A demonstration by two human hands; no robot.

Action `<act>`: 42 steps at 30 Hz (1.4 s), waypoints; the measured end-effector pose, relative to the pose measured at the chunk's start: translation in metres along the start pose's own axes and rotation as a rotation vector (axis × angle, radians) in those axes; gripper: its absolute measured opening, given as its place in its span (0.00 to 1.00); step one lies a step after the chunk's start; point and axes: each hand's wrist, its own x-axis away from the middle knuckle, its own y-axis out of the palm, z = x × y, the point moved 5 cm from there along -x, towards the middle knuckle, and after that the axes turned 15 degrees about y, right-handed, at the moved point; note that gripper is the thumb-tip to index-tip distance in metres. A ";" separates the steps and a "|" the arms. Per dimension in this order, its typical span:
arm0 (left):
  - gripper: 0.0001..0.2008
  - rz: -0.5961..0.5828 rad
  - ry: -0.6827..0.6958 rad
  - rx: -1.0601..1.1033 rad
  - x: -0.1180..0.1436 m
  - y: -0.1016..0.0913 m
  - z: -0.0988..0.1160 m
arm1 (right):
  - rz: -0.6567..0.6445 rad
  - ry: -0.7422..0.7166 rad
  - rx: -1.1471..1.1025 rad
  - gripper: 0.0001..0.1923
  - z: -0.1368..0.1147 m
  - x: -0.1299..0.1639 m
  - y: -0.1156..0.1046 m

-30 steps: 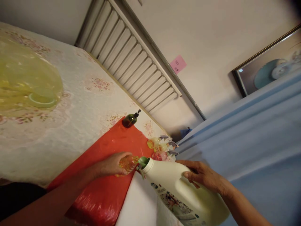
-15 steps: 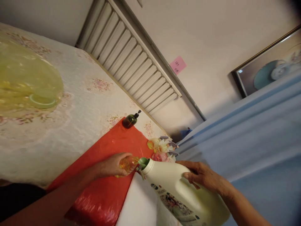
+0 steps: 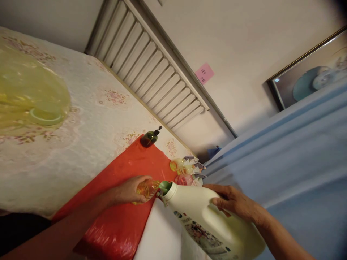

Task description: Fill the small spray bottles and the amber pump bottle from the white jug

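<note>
My left hand (image 3: 128,189) is closed around a small amber bottle (image 3: 148,188), steadying it on the red plastic sheet (image 3: 121,216) so its mouth meets the spout. My right hand (image 3: 234,202) grips the handle of one large cream detergent jug (image 3: 208,220), tipped left so its green spout (image 3: 165,186) touches the small bottle. Just beyond stand three little spray bottles (image 3: 187,169), and farther off one dark green pump bottle (image 3: 149,138). A yellow basin (image 3: 29,94) sits far left on the flowered tablecloth (image 3: 89,122).

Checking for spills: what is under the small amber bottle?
A red plastic sheet lies under the small amber bottle. The left hand covers the bottle's base, so contact is hidden.
</note>
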 end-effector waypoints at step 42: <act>0.35 0.017 0.065 -0.225 0.004 0.005 -0.001 | 0.241 0.022 -0.252 0.07 0.035 -0.022 0.009</act>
